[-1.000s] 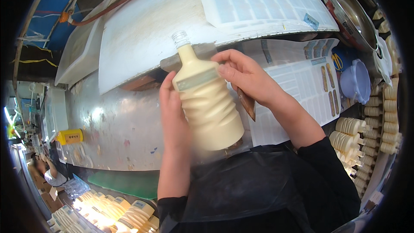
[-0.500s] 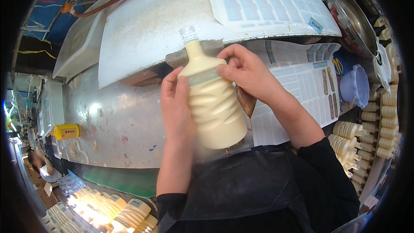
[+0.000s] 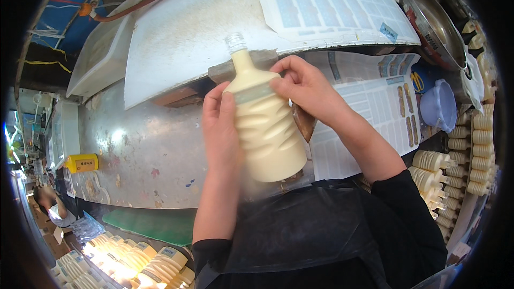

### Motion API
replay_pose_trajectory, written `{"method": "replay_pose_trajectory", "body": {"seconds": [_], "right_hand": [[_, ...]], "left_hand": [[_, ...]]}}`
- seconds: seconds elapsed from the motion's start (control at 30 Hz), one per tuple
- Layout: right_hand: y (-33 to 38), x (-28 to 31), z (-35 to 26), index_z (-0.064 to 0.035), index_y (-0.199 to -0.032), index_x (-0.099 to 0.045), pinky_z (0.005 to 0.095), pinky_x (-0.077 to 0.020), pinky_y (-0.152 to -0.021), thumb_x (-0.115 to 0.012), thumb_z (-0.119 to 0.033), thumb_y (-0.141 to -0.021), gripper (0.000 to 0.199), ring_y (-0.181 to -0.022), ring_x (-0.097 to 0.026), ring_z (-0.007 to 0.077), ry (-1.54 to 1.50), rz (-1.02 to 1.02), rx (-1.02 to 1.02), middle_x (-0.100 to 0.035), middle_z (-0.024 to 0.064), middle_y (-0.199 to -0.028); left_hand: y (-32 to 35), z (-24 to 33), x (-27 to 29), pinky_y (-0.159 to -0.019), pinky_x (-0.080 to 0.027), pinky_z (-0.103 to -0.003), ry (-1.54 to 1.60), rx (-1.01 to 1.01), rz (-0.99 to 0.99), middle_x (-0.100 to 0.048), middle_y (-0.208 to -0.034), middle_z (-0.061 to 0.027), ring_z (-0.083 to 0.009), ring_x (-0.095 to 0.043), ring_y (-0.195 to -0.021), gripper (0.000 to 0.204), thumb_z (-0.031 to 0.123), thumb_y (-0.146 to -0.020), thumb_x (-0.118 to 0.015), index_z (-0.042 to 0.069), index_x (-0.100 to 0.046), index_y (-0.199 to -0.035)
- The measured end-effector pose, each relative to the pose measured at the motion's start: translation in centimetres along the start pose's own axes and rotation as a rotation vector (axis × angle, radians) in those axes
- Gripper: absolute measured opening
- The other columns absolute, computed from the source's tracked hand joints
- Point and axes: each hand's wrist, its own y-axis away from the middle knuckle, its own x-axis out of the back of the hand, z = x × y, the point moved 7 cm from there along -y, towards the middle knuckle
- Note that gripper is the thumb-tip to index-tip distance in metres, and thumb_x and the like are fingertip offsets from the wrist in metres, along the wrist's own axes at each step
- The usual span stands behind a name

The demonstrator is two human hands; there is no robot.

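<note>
A cream-coloured bottle [image 3: 270,144] with a clear threaded neck and wavy ridges lies tilted before me, its neck pointing away. Across its upper body runs a greyish translucent strip [image 3: 254,94]. My left hand [image 3: 218,123] is closed at the bottle's left side, with the thumb on the left end of the strip. At the right shoulder, my right hand [image 3: 309,88] pinches the strip's other end against the bottle, its fingers curled. Behind the bottle's shoulder sits a grey block [image 3: 219,73], partly hidden. A brown pointed piece [image 3: 304,123] shows under my right hand.
Label sheets [image 3: 326,5] lie on the white board [image 3: 176,37], and another sheet [image 3: 348,128] lies on the metal table [image 3: 144,144]. A purple bucket [image 3: 439,106] and metal pan [image 3: 433,24] stand right. Similar bottles [image 3: 428,176] are stacked nearby. A yellow container [image 3: 82,163] stands left.
Both hands stay on the bottle with nearly the same grip. My left hand has shifted very slightly to the right; the strip remains in place.
</note>
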Motion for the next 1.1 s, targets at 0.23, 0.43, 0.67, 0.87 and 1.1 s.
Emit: {"method": "replay_pose_trajectory", "body": {"seconds": [0.23, 0.43, 0.67, 0.87, 1.1], "right_hand": [[-0.7, 3.1, -4.6, 0.0004, -0.123, -0.063, 0.0291, -0.0503, -0.096, -0.061, -0.009, -0.096, 0.029, -0.107, -0.062, 0.0145, -0.303, 0.07, 0.105, -0.068, 0.0075, -0.114], [0.5, -3.5, -8.8, -0.0002, -0.132, -0.049, 0.0399, -0.051, -0.096, -0.058, -0.007, -0.098, 0.036, -0.111, -0.064, 0.0306, 0.208, 0.233, 0.56, -0.063, 0.0181, -0.124], [-0.5, 0.5, -4.5, -0.0042, -0.134, -0.049, 0.0399, -0.0487, -0.096, -0.054, -0.009, -0.101, 0.033, -0.108, -0.063, 0.0332, 0.433, 0.409, 0.502, -0.063, 0.0185, -0.118], [-0.2, 2.0, -4.7, -0.0018, -0.131, -0.048, 0.0397, -0.0478, -0.097, -0.056, -0.008, -0.099, 0.034, -0.109, -0.061, 0.0324, 0.259, 0.393, 0.516, -0.061, 0.0174, -0.121], [0.0, -0.5, -6.4, -0.002, -0.128, -0.051, 0.0355, -0.0469, -0.097, -0.055, -0.004, -0.097, 0.032, -0.108, -0.058, 0.0255, 0.374, 0.356, 0.515, -0.057, 0.0139, -0.119]], "left_hand": [[-0.1, 0.1, 0.6, -0.103, -0.049, -0.038, 0.033, 0.012, -0.104, -0.063, -0.126, -0.0092, -0.0202, -0.06, -0.118, 0.044, 0.039, -0.112, -0.037, 0.003, -0.052, -0.133], [0.0, 0.0, -0.4, -0.101, -0.051, -0.036, 0.085, 0.083, -0.087, -0.063, -0.127, -0.0087, -0.0176, -0.061, -0.116, 0.035, 0.03, -0.111, -0.044, 0.004, -0.051, -0.133], [0.0, -0.7, 0.2, -0.098, -0.053, -0.033, 0.097, 0.029, -0.098, -0.064, -0.125, -0.009, -0.0161, -0.062, -0.111, 0.027, 0.018, -0.109, -0.05, 0.006, -0.053, -0.133], [0.1, -0.6, 0.1, -0.099, -0.054, -0.036, 0.12, 0.069, -0.064, -0.065, -0.125, -0.0105, -0.019, -0.064, -0.112, 0.031, 0.021, -0.111, -0.044, 0.004, -0.053, -0.135], [1.1, 0.2, -0.8, -0.1, -0.05, -0.038, 0.291, 0.13, -0.077, -0.063, -0.124, -0.009, -0.0199, -0.061, -0.114, 0.036, 0.027, -0.112, -0.038, 0.004, -0.054, -0.134]]}}
